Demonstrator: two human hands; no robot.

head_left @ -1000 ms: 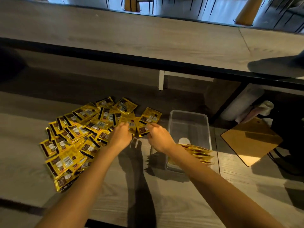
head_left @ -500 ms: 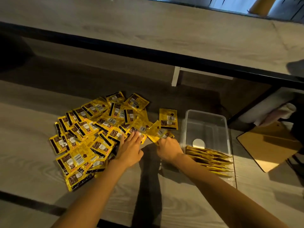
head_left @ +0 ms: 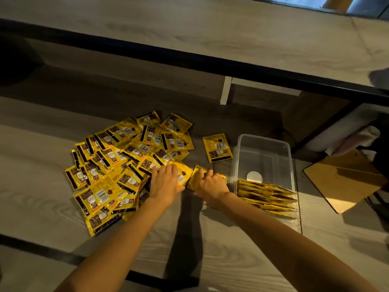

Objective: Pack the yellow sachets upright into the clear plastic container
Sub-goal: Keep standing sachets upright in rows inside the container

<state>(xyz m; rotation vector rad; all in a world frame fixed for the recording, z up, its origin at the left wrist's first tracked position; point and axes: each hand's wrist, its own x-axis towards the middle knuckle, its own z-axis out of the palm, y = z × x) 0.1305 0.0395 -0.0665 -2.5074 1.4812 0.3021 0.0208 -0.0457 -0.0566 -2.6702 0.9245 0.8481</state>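
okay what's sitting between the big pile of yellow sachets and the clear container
In the head view, one loose sachet lies flat on the bare table between the pile and the clear plastic container. Nearer the person, the right hand rests on another sachet.

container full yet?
No, partly filled. The clear container holds a row of upright sachets at its near end only; its far half shows bare floor.

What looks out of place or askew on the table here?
One sachet lies flat by itself between the pile and the clear container, apart from both. The packed sachets lean rather than stand straight. Nothing looks spilled or torn.
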